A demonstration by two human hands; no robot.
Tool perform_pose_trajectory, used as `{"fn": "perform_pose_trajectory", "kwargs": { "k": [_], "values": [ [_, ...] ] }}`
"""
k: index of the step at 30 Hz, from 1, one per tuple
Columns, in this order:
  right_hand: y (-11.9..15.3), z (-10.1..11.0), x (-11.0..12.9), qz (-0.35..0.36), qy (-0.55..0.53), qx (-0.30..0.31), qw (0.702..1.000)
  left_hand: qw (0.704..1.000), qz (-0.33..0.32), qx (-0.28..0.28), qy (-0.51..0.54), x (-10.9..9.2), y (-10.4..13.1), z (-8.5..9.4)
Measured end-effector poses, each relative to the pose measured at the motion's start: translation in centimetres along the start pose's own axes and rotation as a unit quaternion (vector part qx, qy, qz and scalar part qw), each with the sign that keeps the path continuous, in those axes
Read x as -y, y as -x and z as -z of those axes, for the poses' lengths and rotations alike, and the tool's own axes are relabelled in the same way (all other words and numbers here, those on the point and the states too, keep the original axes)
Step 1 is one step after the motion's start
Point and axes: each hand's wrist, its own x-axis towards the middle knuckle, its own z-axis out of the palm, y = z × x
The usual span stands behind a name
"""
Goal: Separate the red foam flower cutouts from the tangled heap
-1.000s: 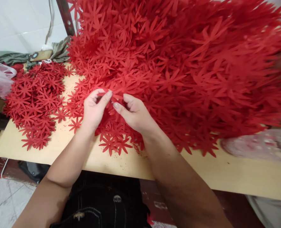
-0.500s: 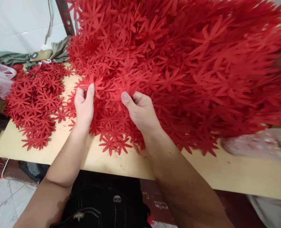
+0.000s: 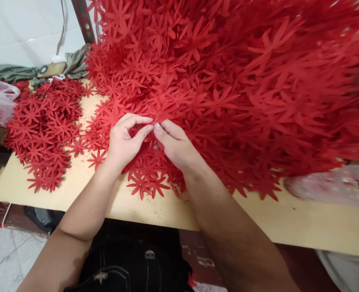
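In front of the big heap of red flower-shaped pieces (image 3: 179, 69), my two hands meet at the fingertips. My right hand (image 3: 178, 144) is closed in a pinch on a thin red artificial flower piece (image 3: 159, 115), which blends into the heap behind it. Thumb and index finger of my left hand (image 3: 126, 140) close at the same spot, against the edge of the piece. What lies exactly between the left fingertips is largely hidden. Just below the hands, several more red flowers (image 3: 139, 184) lie on the tabletop (image 3: 131, 209).
A smaller pile of dark red flowers (image 3: 45, 129) lies at the left, beside a white plastic bag (image 3: 0, 97). A clear plastic bag (image 3: 325, 186) rests at the right. Grey-green cloth (image 3: 76, 63) and a metal post (image 3: 84, 22) stand at the back left.
My left hand has moved right, from the left part of the heap to the fingertips of my right hand. The right hand has stayed nearly in place.
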Motion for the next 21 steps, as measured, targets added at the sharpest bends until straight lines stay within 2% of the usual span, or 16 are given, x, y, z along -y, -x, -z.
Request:
{"fn": "perform_pose_trajectory", "kwargs": {
  "k": [3, 8, 11, 14, 17, 21],
  "values": [
    [0.0, -0.1, 0.7, 0.019, 0.014, 0.0, 1.0, 0.997, 0.052, -0.018, 0.048, -0.3, 0.0, 0.0],
    [0.3, -0.4, 0.9, 0.009, 0.019, 0.006, 1.0, 0.982, 0.13, -0.066, 0.12, -0.4, 0.0, -0.3],
    [0.3, -0.5, 0.6, 0.016, -0.004, 0.008, 1.0, 0.972, 0.136, -0.122, 0.145, 0.3, -0.4, 0.2],
    [0.1, -0.2, 0.2, 0.017, -0.014, -0.023, 1.0, 0.969, 0.123, -0.159, 0.142, 1.2, -1.0, 1.2],
    [-0.2, 0.1, 0.0, 0.015, -0.03, -0.06, 0.998, 0.978, 0.091, -0.145, 0.121, 1.3, -1.2, 1.6],
    [-0.3, 0.1, 0.3, 0.002, -0.04, -0.076, 0.996, 0.998, 0.0, -0.049, 0.05, 0.5, -0.5, 0.7]
  ]
}}
